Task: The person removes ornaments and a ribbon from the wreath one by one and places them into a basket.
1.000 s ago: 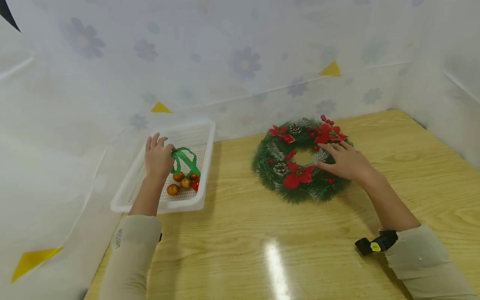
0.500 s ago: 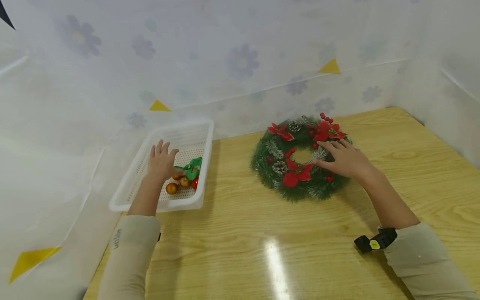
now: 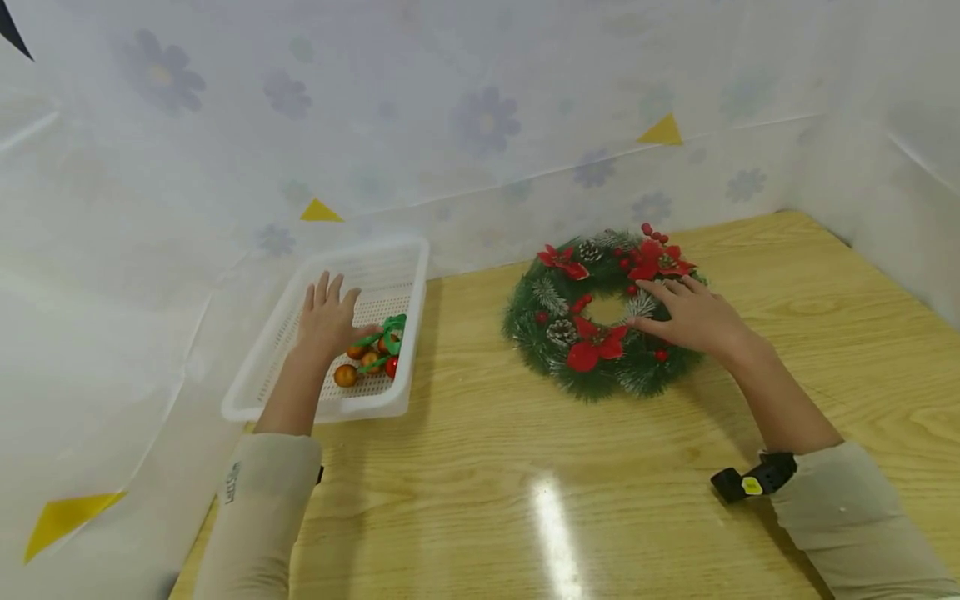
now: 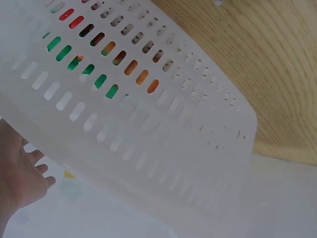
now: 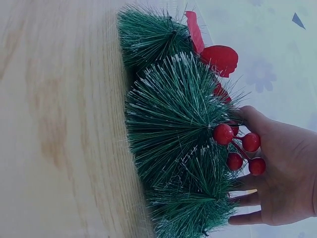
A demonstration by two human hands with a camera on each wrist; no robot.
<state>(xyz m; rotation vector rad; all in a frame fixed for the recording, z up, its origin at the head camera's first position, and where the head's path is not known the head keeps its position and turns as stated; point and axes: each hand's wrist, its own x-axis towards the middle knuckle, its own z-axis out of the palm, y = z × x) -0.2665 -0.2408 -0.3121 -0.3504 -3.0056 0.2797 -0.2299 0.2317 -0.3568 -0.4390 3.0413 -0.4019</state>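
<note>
Over a white plastic basket (image 3: pixel 418 333) my left hand (image 3: pixel 324 327) is held with its fingers spread, holding nothing. By its thumb a green ribbon (image 3: pixel 394 325) lies in the basket on several small orange-gold balls (image 3: pixel 346 376) and a red one (image 3: pixel 392 367). The left wrist view shows the hand (image 4: pixel 22 173) beyond the basket's slotted wall (image 4: pixel 114 144), with green and orange showing through the slots. My right hand (image 3: pixel 693 317) rests on the right side of a green wreath (image 3: pixel 600 387) with red flowers, berries and pine cones. Its fingers are extended over the needles (image 5: pixel 173 114).
The wooden table (image 3: pixel 465 483) extends in front of the basket and wreath. A pale flowered sheet (image 3: pixel 487 158) hangs behind and at both sides, with yellow triangles (image 3: pixel 663 131) on it. The basket stands near the table's left edge.
One second ago my left hand held the green ribbon raised above the basket. It has let go, the ribbon has dropped onto the balls, and the fingers have spread. My right hand stays on the wreath.
</note>
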